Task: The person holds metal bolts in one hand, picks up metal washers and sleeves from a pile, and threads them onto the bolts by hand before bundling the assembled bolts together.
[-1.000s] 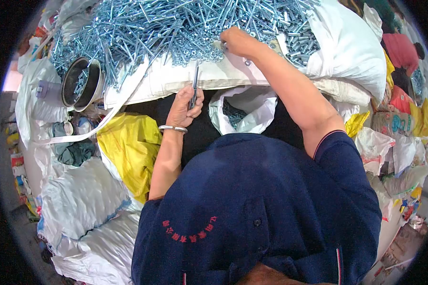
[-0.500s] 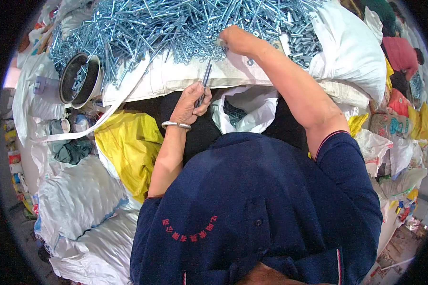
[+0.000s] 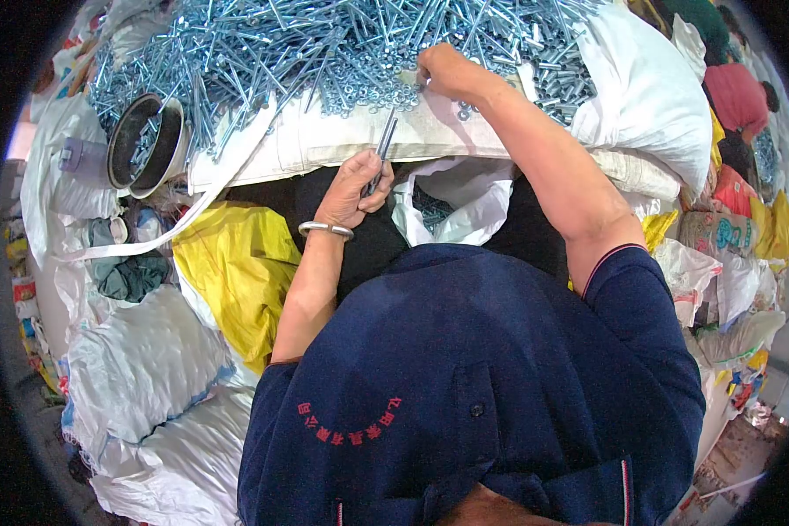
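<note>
My left hand (image 3: 358, 186), with a metal bangle (image 3: 325, 229) at its wrist, is closed around a few long shiny metal bolts (image 3: 384, 145). Their ends point up and away from me. My right hand (image 3: 450, 72) reaches over the near edge of the metal pile, its fingers curled together; whatever is between the fingertips is hidden. Beside it lie small nuts and washers (image 3: 359, 95), and several short metal sleeves (image 3: 563, 88) are heaped to its right. Long bolts (image 3: 263, 53) cover the area beyond both hands.
An open white bag (image 3: 473, 215) with metal pieces inside stands near my lap. At left are a dark bowl (image 3: 130, 145) holding bolts, a white strap (image 3: 171, 235) and a yellow sack (image 3: 237, 272). White sacks (image 3: 149, 359) lie lower left. Another person (image 3: 736, 98) is at upper right.
My right hand has shifted slightly to the right and away from me over the pile. My left hand keeps the bolts, which have tilted slightly to the right.
</note>
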Action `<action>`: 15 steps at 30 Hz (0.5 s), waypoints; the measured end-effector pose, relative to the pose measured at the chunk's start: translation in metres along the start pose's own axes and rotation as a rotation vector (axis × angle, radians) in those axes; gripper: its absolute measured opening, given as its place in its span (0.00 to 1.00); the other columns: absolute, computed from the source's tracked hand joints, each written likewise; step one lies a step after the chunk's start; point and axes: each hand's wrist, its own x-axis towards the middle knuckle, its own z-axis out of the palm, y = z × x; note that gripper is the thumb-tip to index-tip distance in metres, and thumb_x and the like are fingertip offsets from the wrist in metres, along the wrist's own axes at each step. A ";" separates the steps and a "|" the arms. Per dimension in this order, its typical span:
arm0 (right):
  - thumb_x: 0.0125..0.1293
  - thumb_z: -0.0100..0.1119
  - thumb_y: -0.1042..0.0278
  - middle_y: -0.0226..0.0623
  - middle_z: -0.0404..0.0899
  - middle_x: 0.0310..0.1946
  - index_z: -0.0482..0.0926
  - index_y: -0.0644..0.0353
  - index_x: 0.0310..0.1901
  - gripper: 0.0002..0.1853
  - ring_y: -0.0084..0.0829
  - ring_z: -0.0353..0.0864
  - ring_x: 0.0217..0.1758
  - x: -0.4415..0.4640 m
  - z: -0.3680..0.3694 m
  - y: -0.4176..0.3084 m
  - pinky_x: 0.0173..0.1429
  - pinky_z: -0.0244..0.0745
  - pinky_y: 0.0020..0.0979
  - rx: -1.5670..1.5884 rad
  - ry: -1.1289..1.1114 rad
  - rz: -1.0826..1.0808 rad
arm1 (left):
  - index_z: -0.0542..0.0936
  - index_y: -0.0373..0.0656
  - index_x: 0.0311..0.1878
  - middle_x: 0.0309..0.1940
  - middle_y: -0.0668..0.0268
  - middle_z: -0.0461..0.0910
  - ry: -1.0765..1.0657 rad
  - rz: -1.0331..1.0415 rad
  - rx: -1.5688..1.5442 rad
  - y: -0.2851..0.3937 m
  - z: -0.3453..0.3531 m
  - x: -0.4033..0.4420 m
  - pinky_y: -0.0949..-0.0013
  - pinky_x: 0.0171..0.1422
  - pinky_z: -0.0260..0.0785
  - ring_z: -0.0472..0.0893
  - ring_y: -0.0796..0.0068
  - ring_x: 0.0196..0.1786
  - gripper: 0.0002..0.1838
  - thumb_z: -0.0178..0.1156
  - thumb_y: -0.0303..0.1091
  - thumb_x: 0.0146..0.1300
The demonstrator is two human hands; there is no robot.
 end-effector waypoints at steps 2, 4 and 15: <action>0.47 0.59 0.77 0.53 0.82 0.32 0.82 0.64 0.31 0.07 0.51 0.83 0.41 0.004 0.006 0.004 0.45 0.78 0.41 -0.080 -0.068 0.093 | 0.75 0.41 0.39 0.22 0.71 0.72 0.000 -0.002 0.000 -0.001 0.000 0.000 0.81 0.17 0.46 0.59 0.88 0.14 0.16 0.55 0.46 0.72; 0.50 0.57 0.78 0.54 0.82 0.34 0.82 0.64 0.34 0.08 0.52 0.83 0.42 0.002 0.004 0.002 0.46 0.78 0.42 -0.119 -0.099 0.066 | 0.75 0.41 0.39 0.23 0.71 0.72 0.006 0.009 0.002 -0.001 0.001 0.000 0.81 0.17 0.46 0.59 0.88 0.14 0.16 0.54 0.46 0.72; 0.56 0.65 0.80 0.29 0.78 0.26 0.78 0.65 0.40 0.10 0.17 0.76 0.29 -0.071 -0.011 -0.056 0.34 0.73 0.22 0.754 0.127 0.208 | 0.75 0.41 0.37 0.24 0.69 0.73 0.078 -0.011 0.046 -0.004 0.003 0.003 0.81 0.17 0.47 0.59 0.88 0.14 0.14 0.55 0.44 0.72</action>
